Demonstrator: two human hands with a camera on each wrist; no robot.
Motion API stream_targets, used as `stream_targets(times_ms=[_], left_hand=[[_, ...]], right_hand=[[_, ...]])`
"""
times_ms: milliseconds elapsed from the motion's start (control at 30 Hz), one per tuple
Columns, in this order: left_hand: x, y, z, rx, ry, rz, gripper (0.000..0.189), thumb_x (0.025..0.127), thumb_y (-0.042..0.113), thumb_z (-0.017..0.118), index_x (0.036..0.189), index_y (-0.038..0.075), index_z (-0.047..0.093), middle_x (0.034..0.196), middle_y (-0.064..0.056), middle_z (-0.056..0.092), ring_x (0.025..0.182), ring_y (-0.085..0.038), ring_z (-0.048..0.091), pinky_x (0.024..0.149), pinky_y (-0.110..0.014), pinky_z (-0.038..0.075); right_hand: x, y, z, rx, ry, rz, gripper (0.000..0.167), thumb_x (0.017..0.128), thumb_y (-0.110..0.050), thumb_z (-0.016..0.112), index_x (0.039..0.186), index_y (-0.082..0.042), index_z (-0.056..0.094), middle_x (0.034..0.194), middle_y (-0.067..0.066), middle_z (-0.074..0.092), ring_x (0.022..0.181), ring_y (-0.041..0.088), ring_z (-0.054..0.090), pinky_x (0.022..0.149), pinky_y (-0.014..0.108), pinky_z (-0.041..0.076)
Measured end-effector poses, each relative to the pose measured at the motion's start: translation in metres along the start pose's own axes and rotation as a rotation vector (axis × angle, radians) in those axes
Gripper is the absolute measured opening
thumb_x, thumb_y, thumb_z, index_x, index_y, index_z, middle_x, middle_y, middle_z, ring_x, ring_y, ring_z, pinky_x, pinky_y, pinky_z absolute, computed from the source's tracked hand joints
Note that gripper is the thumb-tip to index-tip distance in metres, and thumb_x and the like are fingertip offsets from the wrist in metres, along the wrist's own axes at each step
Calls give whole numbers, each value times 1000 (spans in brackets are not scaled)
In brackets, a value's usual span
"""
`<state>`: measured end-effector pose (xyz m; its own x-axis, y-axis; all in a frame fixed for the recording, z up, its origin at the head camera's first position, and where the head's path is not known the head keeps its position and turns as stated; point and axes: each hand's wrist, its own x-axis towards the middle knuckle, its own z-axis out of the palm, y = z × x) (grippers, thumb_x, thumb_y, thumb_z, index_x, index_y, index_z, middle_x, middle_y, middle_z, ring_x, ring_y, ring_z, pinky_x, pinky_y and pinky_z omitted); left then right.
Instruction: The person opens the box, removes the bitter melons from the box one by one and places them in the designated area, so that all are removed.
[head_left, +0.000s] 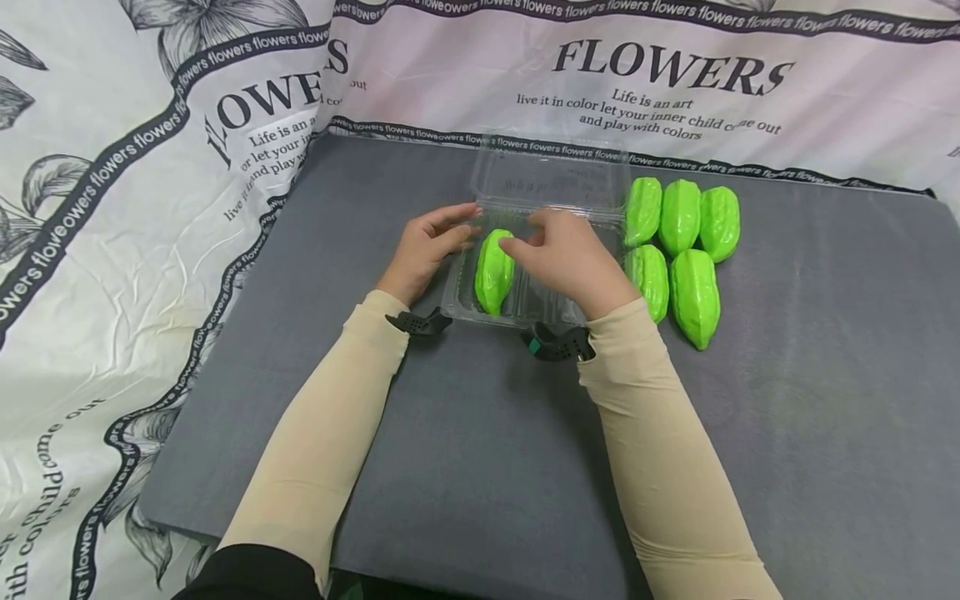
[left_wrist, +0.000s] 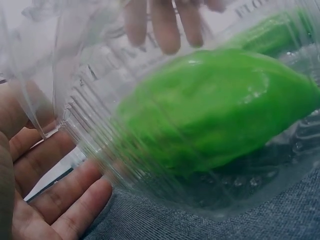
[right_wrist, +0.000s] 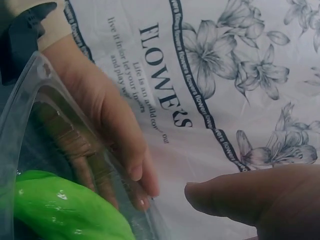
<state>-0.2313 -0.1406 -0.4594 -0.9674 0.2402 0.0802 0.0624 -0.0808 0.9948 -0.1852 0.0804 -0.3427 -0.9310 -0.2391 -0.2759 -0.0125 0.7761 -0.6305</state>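
A green star fruit [head_left: 494,272] lies lengthwise in the left part of a clear plastic clamshell box [head_left: 476,314]. My left hand [head_left: 426,250] is at the box's left side, its fingers [left_wrist: 65,192] spread along the outside of the wall. Over the box, my right hand [head_left: 570,254] hovers with thumb and fingers apart, the thumb tip close beside the fruit's upper end. In the left wrist view, the right fingertips [left_wrist: 167,40] hang above the star fruit [left_wrist: 215,110] with nothing between them. Through the clear wall, the right wrist view shows the left hand [right_wrist: 107,117].
Several more star fruits [head_left: 681,218] lie in two rows just right of the box, the nearest ones against its right edge. The box's lid [head_left: 551,177] stands open toward the back. Flower-printed cloth [head_left: 660,83] borders the grey table [head_left: 825,375] behind and at left.
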Motion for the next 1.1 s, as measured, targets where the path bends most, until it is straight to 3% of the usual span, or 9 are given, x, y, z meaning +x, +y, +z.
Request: stream_targets(times_ms=[133,300,467,600,667,733,900,1100], left_hand=[[-1,2,1,1,-7,-1,43,105,9,63,147,2,60,148,-14,62,129,-30,65,104,-41,57],[0,2,2,2,-9,3,43,105,10,63,147,3,60,147,-14,62,128,-29,65,104,-42,57],[-1,1,1,-14,-5,2,42,105,8,63,146,2,61,146,-14,63,128,-30,65,104,-42,57],[-1,1,1,-13,-1,-2,41,105,6,63,146,3,62,146,-13,64,127,-28,66,102,-40,58],[-1,1,1,-10,0,-2,41,105,6,63,145,3,62,146,-13,64,127,-28,66,102,-39,58],[-1,0,1,-8,-2,-4,41,105,6,63,146,3,62,146,-13,64,127,-28,66,102,-40,58],[-1,0,1,-8,-3,0,41,105,7,63,146,3,62,146,-14,64,128,-30,65,103,-42,57],[0,1,1,-12,4,-1,40,105,6,63,145,2,63,145,-14,64,127,-29,66,102,-41,58]], right_hand=[[5,4,3,-7,-7,11,74,105,-47,60,158,2,43,135,18,65,111,32,66,94,51,57],[12,8,9,-30,-15,10,74,105,-47,59,156,4,44,121,16,68,90,28,65,83,45,56],[19,10,19,-40,-27,5,74,105,-46,60,154,8,45,121,18,69,96,29,66,92,49,57],[23,12,28,-53,-22,-6,65,105,-46,60,142,7,55,85,8,63,71,21,59,73,40,54],[23,12,32,-57,-23,-11,61,105,-46,59,136,6,57,77,5,55,63,19,53,66,37,49],[24,12,35,-60,-28,-11,63,105,-47,59,137,7,56,82,7,58,65,20,54,66,37,48],[25,11,38,-62,-57,15,73,105,-49,58,147,10,49,122,20,64,90,29,64,80,43,54],[25,10,39,-72,-55,24,62,104,-48,59,134,7,57,110,16,64,89,29,62,77,41,53]])
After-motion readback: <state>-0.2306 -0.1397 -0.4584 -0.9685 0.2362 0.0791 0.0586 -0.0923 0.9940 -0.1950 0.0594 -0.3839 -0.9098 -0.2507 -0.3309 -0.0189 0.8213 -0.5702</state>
